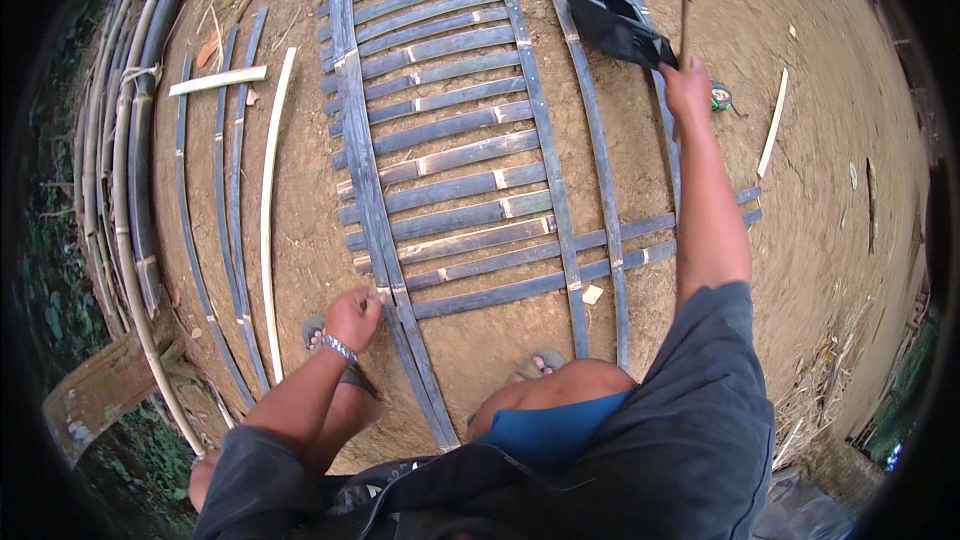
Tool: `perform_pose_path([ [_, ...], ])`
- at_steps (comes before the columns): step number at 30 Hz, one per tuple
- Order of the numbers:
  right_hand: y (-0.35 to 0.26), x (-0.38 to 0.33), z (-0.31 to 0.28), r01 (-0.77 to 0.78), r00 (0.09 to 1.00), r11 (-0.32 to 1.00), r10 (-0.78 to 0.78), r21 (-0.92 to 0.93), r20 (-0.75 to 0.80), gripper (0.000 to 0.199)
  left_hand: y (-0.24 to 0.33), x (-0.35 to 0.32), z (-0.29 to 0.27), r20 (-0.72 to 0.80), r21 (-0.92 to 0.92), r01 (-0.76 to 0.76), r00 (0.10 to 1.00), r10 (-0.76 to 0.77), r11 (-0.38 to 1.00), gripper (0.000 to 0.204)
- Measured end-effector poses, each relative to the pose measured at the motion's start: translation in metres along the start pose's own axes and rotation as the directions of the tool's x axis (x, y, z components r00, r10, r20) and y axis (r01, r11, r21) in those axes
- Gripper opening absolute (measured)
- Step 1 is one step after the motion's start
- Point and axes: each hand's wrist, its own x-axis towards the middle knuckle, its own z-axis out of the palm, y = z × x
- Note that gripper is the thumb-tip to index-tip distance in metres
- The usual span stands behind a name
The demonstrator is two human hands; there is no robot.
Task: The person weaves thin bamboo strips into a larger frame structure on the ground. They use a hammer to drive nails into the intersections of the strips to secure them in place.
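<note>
My right hand is closed around a wooden-handled hammer and the gathered end of a black plastic bag, both held above the right side of a bamboo lattice. Down at the near left, my left hand is closed, its fingertips beside the lattice's long left strip; whatever they pinch is too small to tell. Dark split-bamboo slats lie in rows across the lattice, between that strip and a long strip dotted with small marks.
More long strips lie right of the slats. A tape measure rests on the dirt past my right hand. Loose dark strips and a pale strip lie to the left. Bamboo poles line the left edge.
</note>
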Motion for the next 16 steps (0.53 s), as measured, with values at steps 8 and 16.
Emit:
perform_pose_path([
  [8,0.037,-0.107,-0.083,0.005,0.998,0.990,-0.014,0.141,0.065,0.033,-0.011,0.125,-0.012,-0.434,-0.110,0.105,0.889,-0.143,0.988,0.044],
  [16,0.112,-0.198,-0.144,-0.246,0.969,0.953,0.238,0.177,0.065,0.027,-0.011,0.199,-0.007,-0.413,-0.041,0.344,0.849,-0.329,0.938,0.061],
])
